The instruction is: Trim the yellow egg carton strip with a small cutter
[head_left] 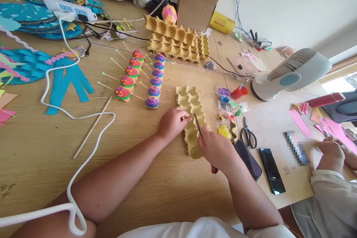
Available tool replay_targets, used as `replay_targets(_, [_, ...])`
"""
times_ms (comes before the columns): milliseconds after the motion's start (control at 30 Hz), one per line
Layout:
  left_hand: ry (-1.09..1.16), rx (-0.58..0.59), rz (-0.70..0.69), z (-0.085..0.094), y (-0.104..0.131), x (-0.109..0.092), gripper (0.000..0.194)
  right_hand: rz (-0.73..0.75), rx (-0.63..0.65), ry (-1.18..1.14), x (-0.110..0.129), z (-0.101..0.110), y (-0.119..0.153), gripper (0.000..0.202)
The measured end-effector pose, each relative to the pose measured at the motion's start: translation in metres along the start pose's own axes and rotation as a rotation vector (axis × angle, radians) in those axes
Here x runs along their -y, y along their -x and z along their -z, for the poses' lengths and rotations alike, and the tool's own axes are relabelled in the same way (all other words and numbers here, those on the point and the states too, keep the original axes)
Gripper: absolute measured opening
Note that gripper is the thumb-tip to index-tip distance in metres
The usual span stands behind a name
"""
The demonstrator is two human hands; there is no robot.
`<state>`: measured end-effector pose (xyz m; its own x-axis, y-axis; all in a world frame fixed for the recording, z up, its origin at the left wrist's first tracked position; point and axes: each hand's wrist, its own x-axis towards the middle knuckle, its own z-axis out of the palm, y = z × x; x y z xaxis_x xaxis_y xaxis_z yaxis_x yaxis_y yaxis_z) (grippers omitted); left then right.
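Note:
A pale yellow egg carton (pixel 192 134) lies open side up on the wooden table, with two rows of cups. My left hand (pixel 173 122) is at its left edge, fingers closed on the carton's side. My right hand (pixel 216 147) is wrapped round a tool whose narrow metal blade (pixel 197 123) points up and left over the carton's middle. A red handle end (pixel 214 169) shows below that hand. To the left stand two rows of painted carton cups with faces, one red and green (pixel 126 81), one purple and blue (pixel 156 81), with thin sticks poking out.
More cartons (pixel 173 37) lie at the back. A white fan (pixel 290 74), a red cup (pixel 239 92), clay packets (pixel 224 131), scissors (pixel 248 135) and phones (pixel 272 171) are on the right. Another person's hands (pixel 334 150) are at far right. A white cable (pixel 99 137) crosses the left.

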<state>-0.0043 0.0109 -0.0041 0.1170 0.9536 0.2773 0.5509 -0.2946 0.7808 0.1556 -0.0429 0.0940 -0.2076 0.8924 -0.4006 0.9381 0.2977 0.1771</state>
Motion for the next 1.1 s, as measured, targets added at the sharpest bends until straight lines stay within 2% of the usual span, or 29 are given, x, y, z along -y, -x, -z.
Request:
replay_targets(133, [0.003,-0.003,-0.007,-0.001,0.0,0.0,0.013,0.083,-0.012,0.028,-0.002,-0.001,-0.002,0.03])
replay_targets(267, [0.002,-0.008,-0.007,0.0,0.001,-0.001,0.012,0.002,-0.021,0.001,-0.002,0.001,-0.003,0.028])
replay_targets(400, [0.012,-0.009,0.005,0.0,0.0,-0.002,0.011,0.018,0.001,-0.031,-0.005,-0.001,0.001,0.026])
replay_targets(600, [-0.006,-0.008,-0.005,0.001,0.0,-0.001,0.01,0.017,-0.043,0.01,-0.003,-0.003,-0.006,0.025])
replay_targets(833, [0.013,-0.011,-0.005,-0.001,0.001,-0.001,0.01,-0.002,-0.024,0.011,-0.003,-0.003,0.008,0.026])
replay_targets(967, [-0.001,-0.004,-0.001,0.0,0.001,-0.001,0.011,0.048,-0.022,0.028,-0.003,-0.004,0.004,0.025])
replay_targets(1100, [0.009,-0.002,-0.001,-0.001,0.0,-0.001,0.011,0.013,-0.036,0.037,-0.002,-0.006,0.003,0.026])
